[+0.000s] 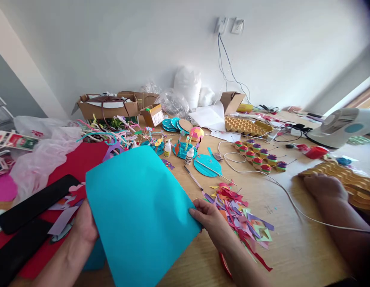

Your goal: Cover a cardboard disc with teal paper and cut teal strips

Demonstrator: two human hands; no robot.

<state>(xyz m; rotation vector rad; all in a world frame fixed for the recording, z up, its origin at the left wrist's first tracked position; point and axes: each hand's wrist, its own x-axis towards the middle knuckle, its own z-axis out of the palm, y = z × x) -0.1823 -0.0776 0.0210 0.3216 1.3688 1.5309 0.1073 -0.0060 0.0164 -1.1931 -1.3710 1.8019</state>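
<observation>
A large turquoise sheet of craft paper or foam (139,215) is held up in front of me, slightly bowed. My right hand (207,215) pinches its right corner between thumb and fingers. At the sheet's left edge, my left hand (87,223) supports it, its fingers mostly hidden behind the sheet. Colourful paper scraps (232,211) lie in a pile just beyond my right hand. A pen (193,178) and a round turquoise disc (207,165) are on the table past the sheet. Beside my left hand are loose purple and pink cut pieces (63,221) on red sheets (68,163).
Another person's hand (325,186) rests on a yellow egg tray (358,181) at right. Two glue bottles (167,148), painted egg-carton pieces (258,155) and a white cable (283,187) lie across the table. A white fan-like device (340,127) stands far right; cardboard boxes (108,107) line the wall.
</observation>
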